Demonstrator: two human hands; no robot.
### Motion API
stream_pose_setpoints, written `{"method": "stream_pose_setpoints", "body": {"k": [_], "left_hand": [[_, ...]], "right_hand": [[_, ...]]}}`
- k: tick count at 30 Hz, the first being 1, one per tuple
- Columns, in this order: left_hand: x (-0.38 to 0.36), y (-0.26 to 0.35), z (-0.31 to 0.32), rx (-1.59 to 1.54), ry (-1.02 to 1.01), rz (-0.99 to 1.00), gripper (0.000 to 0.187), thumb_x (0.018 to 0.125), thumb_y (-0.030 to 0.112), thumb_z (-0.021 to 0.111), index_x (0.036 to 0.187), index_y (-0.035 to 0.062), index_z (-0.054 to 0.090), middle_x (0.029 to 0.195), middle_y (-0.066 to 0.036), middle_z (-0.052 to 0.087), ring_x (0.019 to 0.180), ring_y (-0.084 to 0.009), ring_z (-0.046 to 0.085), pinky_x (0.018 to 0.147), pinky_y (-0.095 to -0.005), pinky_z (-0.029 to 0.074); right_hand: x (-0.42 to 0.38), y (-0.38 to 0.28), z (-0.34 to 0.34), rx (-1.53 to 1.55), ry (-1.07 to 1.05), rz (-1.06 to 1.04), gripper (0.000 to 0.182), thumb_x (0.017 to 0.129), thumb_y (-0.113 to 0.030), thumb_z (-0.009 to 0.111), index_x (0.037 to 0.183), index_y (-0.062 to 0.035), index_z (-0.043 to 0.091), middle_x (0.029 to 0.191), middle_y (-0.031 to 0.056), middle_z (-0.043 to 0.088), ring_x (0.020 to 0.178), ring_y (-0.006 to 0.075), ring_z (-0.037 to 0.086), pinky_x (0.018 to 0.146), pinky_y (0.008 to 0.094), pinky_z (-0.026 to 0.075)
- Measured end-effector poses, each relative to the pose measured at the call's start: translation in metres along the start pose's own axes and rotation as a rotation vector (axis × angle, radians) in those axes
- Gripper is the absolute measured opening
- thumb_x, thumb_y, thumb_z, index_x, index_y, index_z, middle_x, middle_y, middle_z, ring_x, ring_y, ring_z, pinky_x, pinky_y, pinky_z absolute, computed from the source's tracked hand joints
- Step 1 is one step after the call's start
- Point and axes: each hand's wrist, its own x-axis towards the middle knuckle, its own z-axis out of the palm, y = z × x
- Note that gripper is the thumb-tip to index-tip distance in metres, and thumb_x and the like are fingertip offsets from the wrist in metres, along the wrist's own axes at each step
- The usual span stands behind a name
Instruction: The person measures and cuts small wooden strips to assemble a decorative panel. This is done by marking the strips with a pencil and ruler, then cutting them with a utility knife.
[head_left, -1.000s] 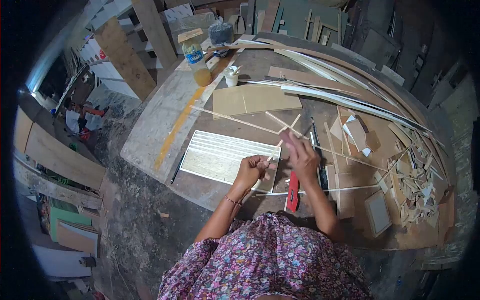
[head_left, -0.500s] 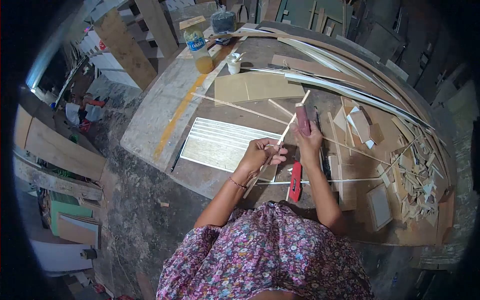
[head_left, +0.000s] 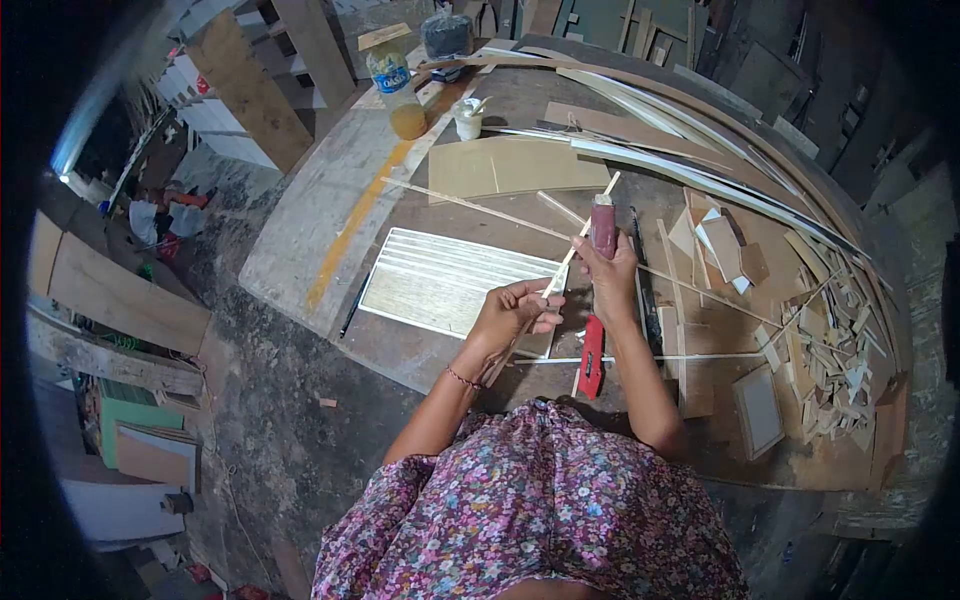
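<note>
A thin pale wooden strip [head_left: 567,262] runs diagonally between my two hands above the table. My left hand [head_left: 508,318] has its thumb and fingers closed around the strip's lower part, other fingers partly spread. In my right hand [head_left: 615,278] is a reddish-brown block [head_left: 603,230], resembling a sanding block, its upper end against the strip. Below the hands lies a red utility knife [head_left: 591,362]. A white panel with narrow strips along its far side [head_left: 425,285] rests left of my hands, its right edge partly behind my left hand.
Offcuts [head_left: 825,350] are heaped at the table's right. Long strips [head_left: 690,185] curve along the back. A plastic bottle [head_left: 398,95] and a white cup [head_left: 467,120] stand at the back left. A person [head_left: 150,215] is low on the floor at far left.
My right hand and the block have shifted slightly, with the block now more upright along the strip. My left hand has moved a little left with the strip still in it.
</note>
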Motion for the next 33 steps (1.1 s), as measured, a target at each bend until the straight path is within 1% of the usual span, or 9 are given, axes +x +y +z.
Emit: {"method": "stream_pose_setpoints", "body": {"k": [1,4,7,13,18,22,26,29,33], "left_hand": [[0.000,0.001,0.000,0.003,-0.002,0.003,0.029,0.089,0.006,0.049,0.116,-0.0034,0.051,0.100,-0.015,0.062,0.078,-0.0174,0.064,0.067,-0.0235,0.053],[-0.001,0.003,0.001,-0.027,0.040,0.008,0.030,0.087,-0.001,0.046,0.117,-0.0018,0.051,0.099,-0.014,0.062,0.078,-0.0169,0.064,0.067,-0.0244,0.053],[0.001,0.000,0.000,0.038,0.109,0.013,0.028,0.086,-0.003,0.045,0.113,-0.0019,0.053,0.098,-0.014,0.063,0.075,-0.0160,0.063,0.066,-0.0239,0.053],[0.010,-0.007,-0.010,0.025,0.139,0.040,0.025,0.086,-0.002,0.046,0.110,-0.0042,0.053,0.098,-0.014,0.062,0.077,-0.0175,0.063,0.067,-0.0252,0.054],[0.006,-0.001,0.002,-0.053,0.132,0.016,0.023,0.086,-0.003,0.045,0.108,-0.0048,0.054,0.093,-0.013,0.062,0.075,-0.0184,0.064,0.066,-0.0260,0.054],[0.005,0.006,-0.002,-0.071,0.147,0.006,0.023,0.086,-0.003,0.045,0.108,-0.0056,0.053,0.093,-0.014,0.062,0.075,-0.0195,0.064,0.066,-0.0265,0.055],[0.001,0.004,-0.003,-0.097,0.093,-0.017,0.025,0.085,-0.005,0.045,0.108,-0.0062,0.053,0.095,-0.015,0.061,0.077,-0.0217,0.064,0.065,-0.0266,0.055],[0.002,0.006,-0.004,-0.244,0.027,-0.046,0.027,0.084,-0.005,0.046,0.110,-0.0061,0.052,0.092,-0.014,0.062,0.077,-0.0210,0.064,0.064,-0.0252,0.056],[0.001,0.003,-0.011,-0.321,0.023,-0.072,0.030,0.083,-0.005,0.048,0.113,-0.0062,0.051,0.087,-0.010,0.061,0.071,-0.0169,0.063,0.062,-0.0231,0.055]], "right_hand": [[-0.001,0.000,0.000,-0.101,0.004,-0.041,0.033,0.076,-0.019,0.069,0.098,-0.0016,0.053,0.076,0.0045,0.056,0.063,0.0129,0.055,0.054,0.0258,0.045],[-0.005,0.003,0.001,-0.444,0.177,-0.502,0.034,0.084,-0.024,0.059,0.108,-0.0005,0.052,0.087,0.0130,0.059,0.077,0.0251,0.060,0.066,0.0347,0.048],[-0.017,-0.015,-0.005,-0.753,0.028,-0.526,0.033,0.087,-0.023,0.053,0.115,-0.0065,0.052,0.094,0.0171,0.057,0.084,0.0340,0.057,0.073,0.0411,0.046],[-0.058,-0.004,-0.010,-0.873,-0.310,-0.696,0.039,0.080,-0.019,0.061,0.118,-0.0143,0.052,0.090,0.0164,0.056,0.076,0.0333,0.059,0.062,0.0417,0.049],[-0.023,-0.018,-0.016,-0.891,-0.036,-0.719,0.044,0.078,-0.018,0.063,0.121,-0.0148,0.051,0.086,0.0112,0.056,0.070,0.0300,0.058,0.057,0.0393,0.048],[-0.045,-0.019,-0.020,-0.958,-0.330,-0.797,0.043,0.076,-0.017,0.064,0.118,-0.0153,0.053,0.088,0.0104,0.056,0.072,0.0295,0.059,0.057,0.0385,0.048],[-0.035,-0.016,-0.019,-0.909,-0.159,-0.713,0.039,0.077,-0.017,0.065,0.114,-0.0128,0.056,0.090,0.0107,0.060,0.075,0.0277,0.061,0.063,0.0365,0.048],[-0.027,-0.010,-0.019,-0.849,-0.072,-0.734,0.040,0.078,-0.018,0.064,0.116,-0.0155,0.055,0.086,0.0096,0.057,0.073,0.0282,0.060,0.058,0.0367,0.050],[-0.046,-0.019,-0.021,-0.825,-0.385,-0.823,0.034,0.077,-0.013,0.065,0.109,-0.0080,0.057,0.098,0.0129,0.060,0.081,0.0308,0.062,0.066,0.0363,0.050]]}}
